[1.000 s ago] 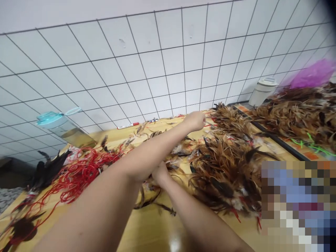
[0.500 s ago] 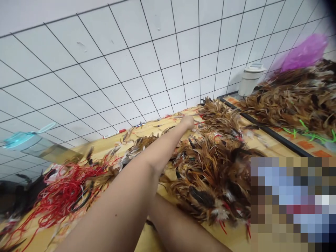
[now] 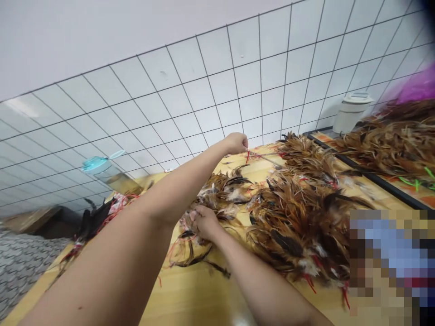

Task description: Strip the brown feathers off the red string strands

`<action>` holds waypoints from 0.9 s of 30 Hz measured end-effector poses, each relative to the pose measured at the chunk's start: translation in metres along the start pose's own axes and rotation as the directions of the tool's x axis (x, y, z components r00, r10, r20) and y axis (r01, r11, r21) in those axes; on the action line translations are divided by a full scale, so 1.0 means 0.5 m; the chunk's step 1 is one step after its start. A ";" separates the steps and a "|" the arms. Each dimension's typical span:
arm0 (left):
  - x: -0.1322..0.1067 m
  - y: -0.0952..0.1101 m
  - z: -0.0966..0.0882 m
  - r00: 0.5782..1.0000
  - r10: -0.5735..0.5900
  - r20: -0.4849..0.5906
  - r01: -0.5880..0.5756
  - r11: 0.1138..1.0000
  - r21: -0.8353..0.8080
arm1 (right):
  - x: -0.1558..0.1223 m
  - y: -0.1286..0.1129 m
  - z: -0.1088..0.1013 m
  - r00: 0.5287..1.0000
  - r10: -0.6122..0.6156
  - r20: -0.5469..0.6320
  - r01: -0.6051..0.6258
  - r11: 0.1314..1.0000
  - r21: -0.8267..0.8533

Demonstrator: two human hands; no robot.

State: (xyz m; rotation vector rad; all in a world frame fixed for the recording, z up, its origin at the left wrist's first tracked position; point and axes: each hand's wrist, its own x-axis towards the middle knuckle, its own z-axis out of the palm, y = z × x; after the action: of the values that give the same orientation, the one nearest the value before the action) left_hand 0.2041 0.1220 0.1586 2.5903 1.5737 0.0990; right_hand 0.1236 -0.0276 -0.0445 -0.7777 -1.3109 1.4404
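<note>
My left hand [image 3: 238, 142] reaches far out toward the wall, fingers closed around a piece of red string [image 3: 248, 156] that hangs from them. Closer to me, beneath the left forearm, my right hand [image 3: 205, 222] has its fingers closed at loose feathers [image 3: 190, 233]; its fingertips are partly lost among them. Just beyond it lies a pile of brown, white and black feathers [image 3: 222, 192]. To the right sits a large heap of brown feather bundles [image 3: 295, 217], with red ties at some ends. A smaller brown feather bundle [image 3: 306, 151] lies behind that heap.
On the left lies a clear bottle with a turquoise lid [image 3: 108, 172], near dark feathers [image 3: 93, 222]. A white lidded container [image 3: 353, 111] stands at the back right, beside more feathers [image 3: 390, 140] and a purple bag [image 3: 418, 86]. A tiled wall [image 3: 210, 108] borders the wooden table [image 3: 190, 290].
The view has swung left. My right hand, earlier hidden behind the left forearm, now shows at the feathers. The red string pile at the left is mostly covered by my left arm.
</note>
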 end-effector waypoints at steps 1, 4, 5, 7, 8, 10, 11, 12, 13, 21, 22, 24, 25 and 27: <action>-0.017 -0.011 -0.012 1.000 0.006 -0.021 -0.006 1.000 -0.018 | 0.001 -0.002 -0.004 1.000 0.015 -0.003 -0.015 0.999 0.030; -0.069 -0.050 -0.048 0.995 0.027 -0.098 -0.038 0.993 -0.110 | 0.003 -0.010 -0.016 0.999 0.047 0.019 -0.049 0.994 0.102; -0.085 -0.065 -0.059 0.993 0.024 -0.120 -0.041 0.990 -0.138 | 0.003 -0.014 -0.020 0.998 0.064 0.026 -0.066 0.990 0.128; -0.119 -0.100 -0.077 0.987 0.002 -0.163 -0.028 0.987 -0.161 | 0.004 -0.021 -0.026 0.994 0.101 0.033 -0.106 0.978 0.181; -0.135 -0.121 -0.083 0.982 -0.017 -0.189 -0.012 0.988 -0.154 | 0.004 -0.025 -0.029 0.993 0.114 0.033 -0.119 0.971 0.207; -0.172 -0.167 -0.086 0.967 -0.064 -0.248 0.035 0.992 -0.120 | 0.004 -0.033 -0.035 0.992 0.127 0.026 -0.129 0.957 0.260; -0.191 -0.193 -0.082 0.960 -0.092 -0.266 0.068 0.993 -0.097 | 0.004 -0.037 -0.038 0.991 0.131 0.028 -0.133 0.950 0.284; -0.213 -0.219 -0.075 0.958 -0.118 -0.261 0.103 0.992 -0.071 | 0.003 -0.041 -0.041 0.990 0.137 0.030 -0.140 0.942 0.305; -0.236 -0.245 -0.064 0.961 -0.142 -0.238 0.135 0.990 -0.045 | 0.003 -0.044 -0.044 0.989 0.146 0.030 -0.147 0.935 0.323; -0.439 -0.387 0.054 0.948 -0.260 -0.184 0.241 0.963 -0.119 | 0.005 -0.060 -0.045 0.985 0.173 0.029 -0.173 0.930 0.325; -0.460 -0.393 0.065 0.944 -0.270 -0.190 0.244 0.958 -0.149 | 0.004 -0.062 -0.042 0.987 0.155 0.032 -0.158 0.944 0.289; -0.495 -0.400 0.083 0.946 -0.261 -0.191 0.222 0.954 -0.204 | 0.002 -0.066 -0.037 0.993 0.111 0.037 -0.116 0.971 0.208; -0.511 -0.401 0.090 0.949 -0.246 -0.196 0.200 0.953 -0.227 | 0.000 -0.069 -0.035 0.995 0.090 0.040 -0.095 0.981 0.166; -0.537 -0.399 0.101 0.951 -0.206 -0.232 0.138 0.951 -0.276 | -0.003 -0.077 -0.029 0.998 0.052 0.032 -0.055 0.995 0.079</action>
State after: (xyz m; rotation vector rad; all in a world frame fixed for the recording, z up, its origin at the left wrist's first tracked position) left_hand -0.0895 -0.0282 0.0834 2.3013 1.7303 0.6062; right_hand 0.1466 -0.0275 -0.0106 -0.7464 -1.2553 1.5425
